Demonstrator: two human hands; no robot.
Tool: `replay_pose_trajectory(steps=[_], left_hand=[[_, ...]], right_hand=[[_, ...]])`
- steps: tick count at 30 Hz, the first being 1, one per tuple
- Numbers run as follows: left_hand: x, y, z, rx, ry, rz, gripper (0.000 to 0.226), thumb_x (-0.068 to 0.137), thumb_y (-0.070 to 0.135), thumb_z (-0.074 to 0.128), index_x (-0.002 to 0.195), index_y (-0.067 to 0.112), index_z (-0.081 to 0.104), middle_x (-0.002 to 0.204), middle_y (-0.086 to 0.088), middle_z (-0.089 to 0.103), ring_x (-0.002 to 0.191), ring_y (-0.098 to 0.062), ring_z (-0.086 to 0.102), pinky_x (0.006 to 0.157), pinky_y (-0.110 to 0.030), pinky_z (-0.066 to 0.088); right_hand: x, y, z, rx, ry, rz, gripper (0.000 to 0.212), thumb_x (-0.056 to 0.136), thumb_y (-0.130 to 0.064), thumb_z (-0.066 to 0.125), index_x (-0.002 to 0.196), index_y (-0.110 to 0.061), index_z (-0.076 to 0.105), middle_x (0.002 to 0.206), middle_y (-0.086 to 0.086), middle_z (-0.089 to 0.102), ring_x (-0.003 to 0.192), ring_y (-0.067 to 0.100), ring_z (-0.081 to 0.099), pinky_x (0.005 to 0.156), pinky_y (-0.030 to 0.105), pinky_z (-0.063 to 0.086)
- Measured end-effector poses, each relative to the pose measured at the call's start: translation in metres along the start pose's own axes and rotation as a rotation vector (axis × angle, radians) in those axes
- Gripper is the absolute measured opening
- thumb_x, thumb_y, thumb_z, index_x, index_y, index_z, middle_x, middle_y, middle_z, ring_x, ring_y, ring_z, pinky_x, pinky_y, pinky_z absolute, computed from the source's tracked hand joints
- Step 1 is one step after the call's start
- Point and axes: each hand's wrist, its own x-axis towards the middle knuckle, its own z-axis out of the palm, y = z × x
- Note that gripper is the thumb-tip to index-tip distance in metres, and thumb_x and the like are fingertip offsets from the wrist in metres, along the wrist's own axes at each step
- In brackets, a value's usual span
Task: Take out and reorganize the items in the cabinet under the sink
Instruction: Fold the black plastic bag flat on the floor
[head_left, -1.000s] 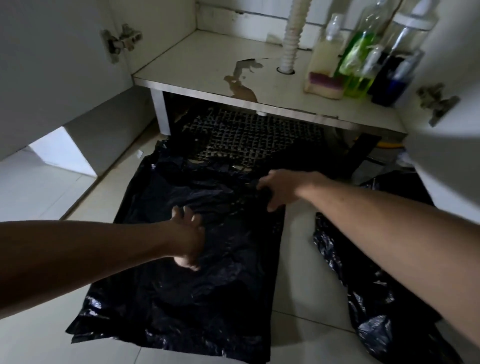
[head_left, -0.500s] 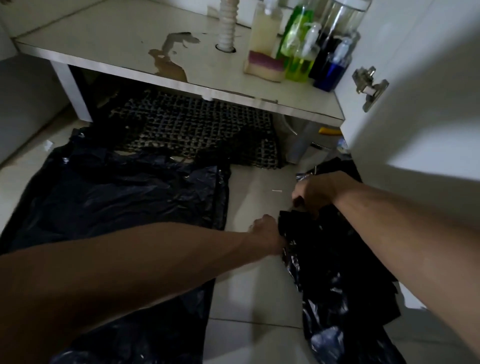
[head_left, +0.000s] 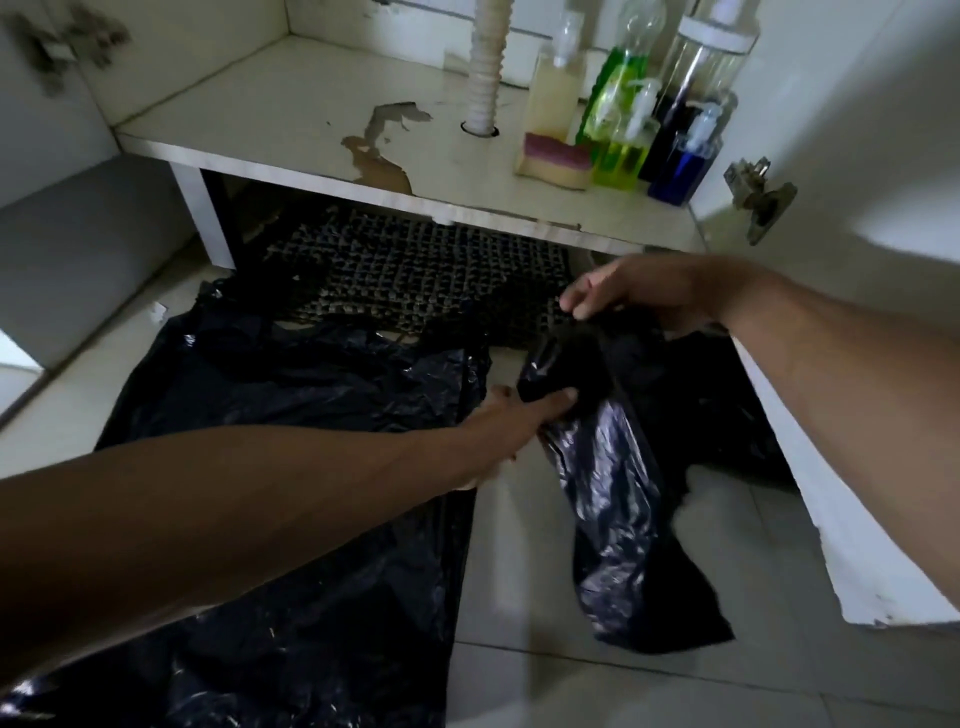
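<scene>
While both hands are lifting the crumpled black bag (head_left: 613, 483), we are judging it light, limp, slippery; left hand (head_left: 511, 421) and right hand (head_left: 639, 296) fingers are pinching its gathered top.

Both hands hold a crumpled black plastic bag (head_left: 613, 499) above the tiled floor (head_left: 524, 561). The right hand (head_left: 639, 296) pinches its upper end, and the left hand (head_left: 519, 415) grips it lower down. A second black bag (head_left: 291, 415) lies spread flat on the floor to the left. Beyond it a dark grid mat (head_left: 415, 270) sits under the cabinet shelf (head_left: 291, 130). On the shelf stand a corrugated drain pipe (head_left: 485, 67), a sponge (head_left: 556, 163) and several bottles (head_left: 623, 119) grouped at the right.
</scene>
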Motion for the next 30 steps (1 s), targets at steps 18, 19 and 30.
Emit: replay_pose_trajectory(steps=[18, 19, 30], left_hand=[[-0.109, 0.089, -0.226, 0.205, 0.66, 0.461, 0.038, 0.068, 0.036, 0.089, 0.096, 0.016, 0.072, 0.092, -0.005, 0.071, 0.08, -0.018, 0.068, 0.073, -0.025, 0.058], [-0.112, 0.091, -0.235, 0.199, 0.721, 0.488, 0.035, 0.068, 0.039, 0.088, 0.094, 0.021, 0.072, 0.092, -0.003, 0.071, 0.081, -0.019, 0.069, 0.077, -0.03, 0.059], [-0.132, 0.063, -0.277, -0.295, 0.35, -0.034, 0.101, 0.067, 0.096, 0.034, 0.138, 0.027, 0.054, 0.138, -0.014, 0.057, 0.123, -0.038, 0.056, 0.105, -0.059, 0.039]], right_hand=[[0.004, -0.103, 0.064, -0.391, 0.264, -0.028, 0.108, 0.065, -0.07, 0.075, 0.147, -0.01, 0.04, 0.16, 0.007, 0.03, 0.147, 0.027, 0.027, 0.117, 0.042, 0.025], [0.004, -0.108, 0.07, -0.323, 0.224, -0.04, 0.105, 0.074, -0.062, 0.074, 0.152, -0.009, 0.03, 0.164, 0.006, 0.022, 0.15, 0.026, 0.02, 0.119, 0.043, 0.018], [0.014, -0.135, 0.092, 0.221, 0.364, -0.276, 0.06, 0.075, -0.069, 0.07, 0.1, -0.014, 0.076, 0.1, 0.01, 0.077, 0.087, 0.028, 0.074, 0.095, 0.04, 0.053]])
